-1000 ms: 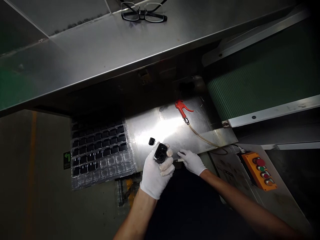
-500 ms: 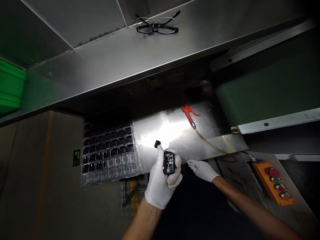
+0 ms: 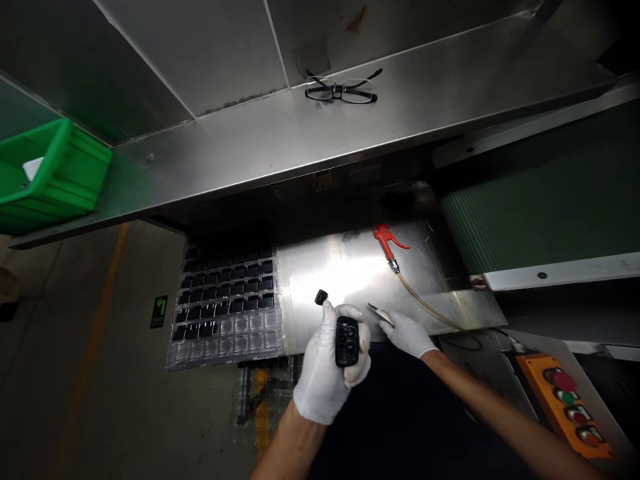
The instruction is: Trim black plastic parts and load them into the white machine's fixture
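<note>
My left hand (image 3: 320,383), in a white glove, is closed around a black plastic key-fob-like casing (image 3: 347,341) with several rounded recesses facing up. Just beyond the left thumb tip lies a smaller black part (image 3: 321,297) on the metal table; I cannot tell whether the thumb touches it. My right hand (image 3: 407,335), also gloved, grips a slim knife (image 3: 381,313) whose dark pointed tip aims up and left, a short way from the casing. A clear plastic tray (image 3: 250,339) with rows of black pieces sits to the left of the hands.
A red air blow gun (image 3: 387,241) with a hose lies on the metal table (image 3: 305,267). Eyeglasses (image 3: 341,90) and a green bin (image 3: 83,167) rest on the shelf above. A green conveyor belt (image 3: 550,193) and an orange button box (image 3: 565,403) are at right.
The view has shifted, so more of the green bin shows. My right hand has risen from the table's front edge, nearer the casing, and the knife is now visible. The casing has tilted.
</note>
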{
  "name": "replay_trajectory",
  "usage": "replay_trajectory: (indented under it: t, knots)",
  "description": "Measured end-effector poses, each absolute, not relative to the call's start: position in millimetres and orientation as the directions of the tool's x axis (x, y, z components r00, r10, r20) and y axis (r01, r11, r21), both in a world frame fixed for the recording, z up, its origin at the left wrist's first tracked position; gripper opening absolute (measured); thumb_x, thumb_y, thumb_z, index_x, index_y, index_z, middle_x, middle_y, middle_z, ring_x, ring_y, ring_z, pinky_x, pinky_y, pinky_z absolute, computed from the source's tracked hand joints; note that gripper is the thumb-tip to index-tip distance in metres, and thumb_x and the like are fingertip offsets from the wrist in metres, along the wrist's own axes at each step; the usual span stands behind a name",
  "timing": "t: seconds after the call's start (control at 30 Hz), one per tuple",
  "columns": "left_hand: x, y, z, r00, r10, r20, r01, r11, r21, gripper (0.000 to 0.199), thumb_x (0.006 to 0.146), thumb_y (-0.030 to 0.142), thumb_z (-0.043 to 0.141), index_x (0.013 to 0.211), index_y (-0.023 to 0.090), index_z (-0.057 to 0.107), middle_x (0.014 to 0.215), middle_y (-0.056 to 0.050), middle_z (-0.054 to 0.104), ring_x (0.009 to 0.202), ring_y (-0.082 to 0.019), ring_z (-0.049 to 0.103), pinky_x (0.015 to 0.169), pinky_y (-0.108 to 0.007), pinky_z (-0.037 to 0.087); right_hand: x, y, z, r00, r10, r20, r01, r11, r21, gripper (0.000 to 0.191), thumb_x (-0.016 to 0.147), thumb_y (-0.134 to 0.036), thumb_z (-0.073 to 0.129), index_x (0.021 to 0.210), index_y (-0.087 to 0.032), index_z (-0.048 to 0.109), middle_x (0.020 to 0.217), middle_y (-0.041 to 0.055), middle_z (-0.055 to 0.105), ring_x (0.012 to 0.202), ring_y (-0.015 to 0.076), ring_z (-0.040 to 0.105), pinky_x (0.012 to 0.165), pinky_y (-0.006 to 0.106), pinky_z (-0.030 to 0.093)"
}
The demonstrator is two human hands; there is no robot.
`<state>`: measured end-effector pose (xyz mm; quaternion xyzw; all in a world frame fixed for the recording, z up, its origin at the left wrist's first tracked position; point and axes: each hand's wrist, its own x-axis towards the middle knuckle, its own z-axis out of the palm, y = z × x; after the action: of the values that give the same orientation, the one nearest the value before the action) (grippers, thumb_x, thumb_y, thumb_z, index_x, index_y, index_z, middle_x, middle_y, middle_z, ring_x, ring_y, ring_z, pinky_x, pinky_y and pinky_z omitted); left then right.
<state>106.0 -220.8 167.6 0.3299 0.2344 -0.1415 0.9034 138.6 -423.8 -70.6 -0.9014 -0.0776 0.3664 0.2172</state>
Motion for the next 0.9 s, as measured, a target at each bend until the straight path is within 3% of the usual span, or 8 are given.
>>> replay_trajectory:
  t: [0.23,0.67,0.77,0.9]
  knots:
    - [106,-220,170,0.822,-0.033,-0.568,0.408,0.730,0.548,0.054,0.097,0.066,0.037,0.099,0.016,0.059,0.063,0.004,0.054,0.032,-0.001,0.029,0.030,-0.015,0.019,159,-414,-82,0.702,0.335,-0.628,0.008,-0.886,-0.463,0.043,0.095,-0.031,0.051,0.136,-0.023,0.056,0.123,0.0094,0.068,0.109,0.0274,0.065,0.090,0.035,0.048]
    - [128,-219,174,0.789,0.068,-0.611,0.417,0.671,0.613,0.053,0.096,0.066,0.040,0.101,0.017,0.061,0.057,0.005,0.051,0.032,-0.003,0.030,0.032,-0.017,0.022,193,-396,-80,0.754,0.397,-0.523,0.097,-0.855,-0.510,0.045,0.093,-0.028,0.055,0.136,-0.017,0.057,0.130,0.0118,0.063,0.118,0.0249,0.059,0.103,0.031,0.042]
    - [131,-219,171,0.750,0.149,-0.644,0.445,0.607,0.658,0.053,0.095,0.067,0.042,0.095,0.017,0.060,0.050,0.004,0.050,0.034,-0.007,0.037,0.034,-0.019,0.029,214,-392,-69,0.836,0.350,-0.422,0.130,-0.874,-0.468,0.042,0.095,-0.031,0.051,0.135,-0.019,0.057,0.134,0.0099,0.060,0.124,0.0247,0.053,0.111,0.031,0.035]
    - [136,-220,168,0.678,0.205,-0.706,0.494,0.584,0.644,0.053,0.094,0.067,0.046,0.090,0.016,0.059,0.058,0.000,0.055,0.040,-0.007,0.041,0.040,-0.019,0.035,266,-386,-66,0.943,0.152,-0.296,0.044,-0.939,-0.341,0.056,0.090,-0.037,0.055,0.142,-0.017,0.045,0.145,0.0152,0.045,0.132,0.0313,0.042,0.109,0.039,0.037]
